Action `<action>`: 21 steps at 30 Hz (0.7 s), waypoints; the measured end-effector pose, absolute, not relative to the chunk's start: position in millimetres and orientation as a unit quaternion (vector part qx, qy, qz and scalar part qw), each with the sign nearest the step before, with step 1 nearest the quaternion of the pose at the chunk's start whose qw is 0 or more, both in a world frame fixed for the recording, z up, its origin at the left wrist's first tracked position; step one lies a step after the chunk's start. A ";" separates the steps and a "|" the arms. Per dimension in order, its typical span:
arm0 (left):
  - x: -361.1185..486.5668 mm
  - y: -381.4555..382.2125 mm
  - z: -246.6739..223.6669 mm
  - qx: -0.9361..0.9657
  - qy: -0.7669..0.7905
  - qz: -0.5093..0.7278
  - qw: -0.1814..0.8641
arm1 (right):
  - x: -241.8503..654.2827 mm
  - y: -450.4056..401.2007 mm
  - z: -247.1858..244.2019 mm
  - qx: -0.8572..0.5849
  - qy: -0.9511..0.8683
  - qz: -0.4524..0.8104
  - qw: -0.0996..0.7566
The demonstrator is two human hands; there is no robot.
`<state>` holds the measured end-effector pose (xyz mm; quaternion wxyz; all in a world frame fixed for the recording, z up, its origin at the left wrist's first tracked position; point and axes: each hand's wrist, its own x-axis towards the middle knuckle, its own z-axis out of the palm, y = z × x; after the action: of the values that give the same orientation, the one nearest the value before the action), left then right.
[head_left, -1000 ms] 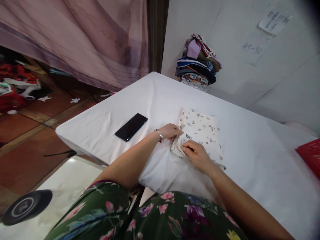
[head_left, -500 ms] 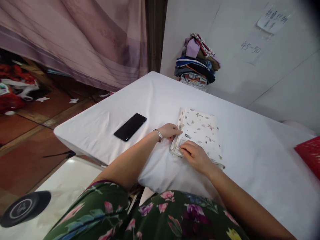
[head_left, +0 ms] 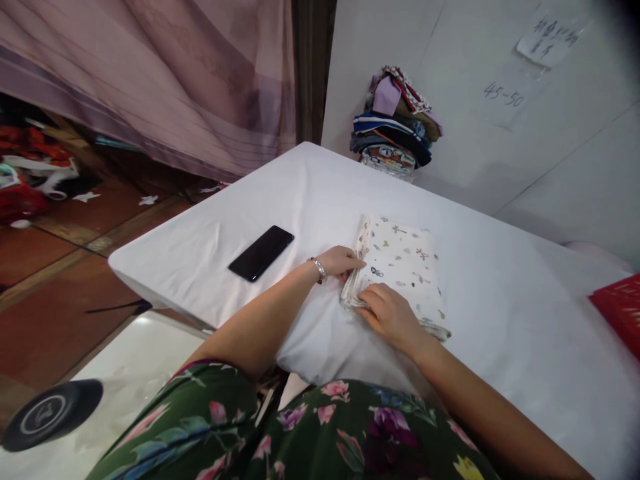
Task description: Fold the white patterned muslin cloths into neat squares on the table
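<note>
A folded white cloth (head_left: 400,260) with small plant and figure prints lies flat on the white-covered table (head_left: 500,313). Its layered edges show along the left and front sides. My left hand (head_left: 341,262), with a silver bracelet at the wrist, pinches the cloth's left edge, thumb on top and the other fingers partly hidden at the side. At the near left corner, my right hand (head_left: 387,312) is closed on the front edge with its fingers curled over the layers.
A black smartphone (head_left: 261,253) lies left of my left hand. Folded clothes (head_left: 395,123) are stacked against the wall at the back. A red basket (head_left: 620,310) stands at the right edge. A dark round lid (head_left: 53,413) is at lower left, and a pink curtain (head_left: 200,80) hangs behind.
My right hand has shifted very slightly left and down along the cloth's front edge. My left hand keeps its place, and the cloth lies where it was.
</note>
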<state>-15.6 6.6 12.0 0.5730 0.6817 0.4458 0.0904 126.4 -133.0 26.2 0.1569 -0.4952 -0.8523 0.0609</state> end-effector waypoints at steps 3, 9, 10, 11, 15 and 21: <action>-15.8 6.2 13.8 0.683 0.444 0.089 0.573 | 126.4 -132.8 25.6 -0.513 -0.830 0.096 0.196; -15.5 7.4 11.9 0.685 0.442 0.085 0.573 | 126.5 -133.2 25.5 -0.560 -0.743 0.165 0.328; -15.4 7.5 11.3 0.685 0.443 0.085 0.573 | 125.7 -133.7 24.3 -0.561 -0.741 0.159 0.333; -15.4 7.7 10.8 0.685 0.442 0.085 0.573 | 124.5 -134.4 22.9 -0.561 -0.745 0.150 0.329; -15.8 7.6 10.5 0.683 0.441 0.090 0.576 | 119.8 -137.5 18.6 -0.546 -0.787 0.090 0.272; -16.3 6.7 11.6 0.681 0.441 0.093 0.577 | 122.1 -138.4 26.4 -0.549 -0.785 0.040 0.283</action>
<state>-16.3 6.7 11.6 0.5767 0.6813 0.4411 0.0932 122.1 -138.4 26.4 0.2830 -0.5492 -0.7852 0.0404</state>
